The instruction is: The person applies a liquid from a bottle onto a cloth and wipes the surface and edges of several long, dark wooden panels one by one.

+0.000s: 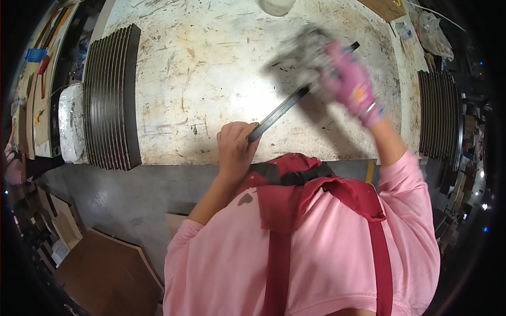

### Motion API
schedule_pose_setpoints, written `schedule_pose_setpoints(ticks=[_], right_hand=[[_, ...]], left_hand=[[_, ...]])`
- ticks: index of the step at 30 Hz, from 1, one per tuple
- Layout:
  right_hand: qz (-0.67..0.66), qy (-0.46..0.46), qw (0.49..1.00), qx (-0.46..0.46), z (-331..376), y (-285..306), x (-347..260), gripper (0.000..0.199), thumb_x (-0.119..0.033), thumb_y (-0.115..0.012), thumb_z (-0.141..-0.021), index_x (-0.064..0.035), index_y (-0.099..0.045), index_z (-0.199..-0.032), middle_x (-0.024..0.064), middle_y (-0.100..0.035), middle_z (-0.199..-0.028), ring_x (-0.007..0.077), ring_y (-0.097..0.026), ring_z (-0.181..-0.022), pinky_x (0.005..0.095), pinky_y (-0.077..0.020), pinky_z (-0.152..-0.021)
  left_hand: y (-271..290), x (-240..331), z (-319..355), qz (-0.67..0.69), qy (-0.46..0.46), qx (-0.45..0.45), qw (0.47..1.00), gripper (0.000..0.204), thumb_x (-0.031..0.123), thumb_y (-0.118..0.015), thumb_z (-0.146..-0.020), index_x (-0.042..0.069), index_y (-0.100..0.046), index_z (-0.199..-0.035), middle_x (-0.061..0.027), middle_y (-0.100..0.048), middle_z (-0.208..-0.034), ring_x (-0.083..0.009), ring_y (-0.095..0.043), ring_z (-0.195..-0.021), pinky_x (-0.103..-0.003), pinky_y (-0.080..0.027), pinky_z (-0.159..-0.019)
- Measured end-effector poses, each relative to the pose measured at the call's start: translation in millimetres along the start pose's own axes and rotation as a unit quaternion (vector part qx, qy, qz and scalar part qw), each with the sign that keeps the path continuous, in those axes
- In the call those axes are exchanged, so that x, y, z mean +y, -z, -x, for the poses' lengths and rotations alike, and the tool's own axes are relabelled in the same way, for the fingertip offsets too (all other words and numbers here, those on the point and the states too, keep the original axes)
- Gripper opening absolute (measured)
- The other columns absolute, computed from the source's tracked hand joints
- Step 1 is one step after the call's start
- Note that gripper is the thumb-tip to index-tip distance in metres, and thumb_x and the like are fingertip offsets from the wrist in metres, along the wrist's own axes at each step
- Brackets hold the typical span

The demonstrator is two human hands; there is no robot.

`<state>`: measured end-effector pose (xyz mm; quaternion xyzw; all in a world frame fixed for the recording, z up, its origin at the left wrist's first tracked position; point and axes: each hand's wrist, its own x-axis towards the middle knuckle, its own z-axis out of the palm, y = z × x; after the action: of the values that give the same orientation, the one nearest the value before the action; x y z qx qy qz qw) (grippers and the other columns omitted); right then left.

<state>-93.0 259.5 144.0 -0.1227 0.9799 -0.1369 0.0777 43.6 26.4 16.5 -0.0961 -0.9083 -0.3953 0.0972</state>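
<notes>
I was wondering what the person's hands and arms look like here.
The left hand is bare. The right hand wears a pink glove with an orange mark and a pale wrist band. Pink sleeves leave both forearms partly bare.

My head camera looks down on a big white bench (184, 79) with lots of brown stains and scratches. Light makes a bright, shiny patch (250, 96) in the middle of it. I see smooth gray floor (126, 189) below, and a large brown panel (105, 268) low on the left. Small lights (484, 206) shine in the dark far right.
</notes>
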Motion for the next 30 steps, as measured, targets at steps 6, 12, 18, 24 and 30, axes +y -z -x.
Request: schedule_pose_setpoints(ticks=[6,12,18,24,30], right_hand=[[-0.061,0.29,0.95,0.104,32,-86,-42,0.038,-0.023,-0.069,-0.07,-0.0036,-0.056,-0.099,0.0145,-0.055,-0.101,0.0328,-0.057,-0.091,0.0432,-0.0482,-0.078],[0.052,0.141,0.987,-0.054,23,-81,-33,0.036,-0.025,-0.065,-0.074,-0.0036,-0.056,-0.102,0.0159,-0.061,-0.095,0.033,-0.06,-0.084,0.045,-0.0495,-0.075],[0.071,0.212,0.974,0.024,11,-93,14,0.044,-0.019,-0.065,-0.07,-0.0088,-0.056,-0.112,0.0152,-0.056,-0.113,0.0335,-0.055,-0.103,0.0443,-0.0453,-0.088],[0.039,0.086,0.981,0.171,-19,-20,110,0.035,-0.013,-0.062,-0.072,-0.0051,-0.056,-0.106,0.0165,-0.059,-0.102,0.0345,-0.058,-0.093,0.0432,-0.0498,-0.079],[0.009,0.258,0.963,0.08,6,-56,23,0.031,-0.026,-0.065,-0.075,-0.0096,-0.058,-0.1,0.0107,-0.058,-0.097,0.0305,-0.058,-0.097,0.0463,-0.0443,-0.093]], left_hand=[[2,-8,4,0.01,0.004,-0.036,0.999,0.03,0.01,-0.071,-0.074,0.008,-0.064,-0.103,-0.0072,-0.059,-0.094,-0.0283,-0.052,-0.094,-0.039,-0.038,-0.081],[-12,-14,8,0.041,0.003,-0.048,0.998,0.029,0.01,-0.069,-0.077,0.009,-0.064,-0.106,-0.0056,-0.06,-0.099,-0.0279,-0.052,-0.097,-0.038,-0.037,-0.087],[-5,-11,2,-0.026,0.012,-0.042,0.999,0.033,0.009,-0.069,-0.072,0.007,-0.063,-0.105,-0.0077,-0.062,-0.101,-0.0319,-0.054,-0.099,-0.042,-0.04,-0.089],[-7,-1,-7,-0.023,0.016,-0.051,0.998,0.027,0.007,-0.068,-0.073,0.006,-0.065,-0.1,-0.0065,-0.062,-0.099,-0.0305,-0.054,-0.097,-0.042,-0.04,-0.086],[-3,-6,-2,-0.039,-0.005,-0.039,0.998,0.025,0.006,-0.068,-0.074,0.006,-0.067,-0.099,-0.0076,-0.062,-0.093,-0.03,-0.054,-0.091,-0.039,-0.043,-0.081]])
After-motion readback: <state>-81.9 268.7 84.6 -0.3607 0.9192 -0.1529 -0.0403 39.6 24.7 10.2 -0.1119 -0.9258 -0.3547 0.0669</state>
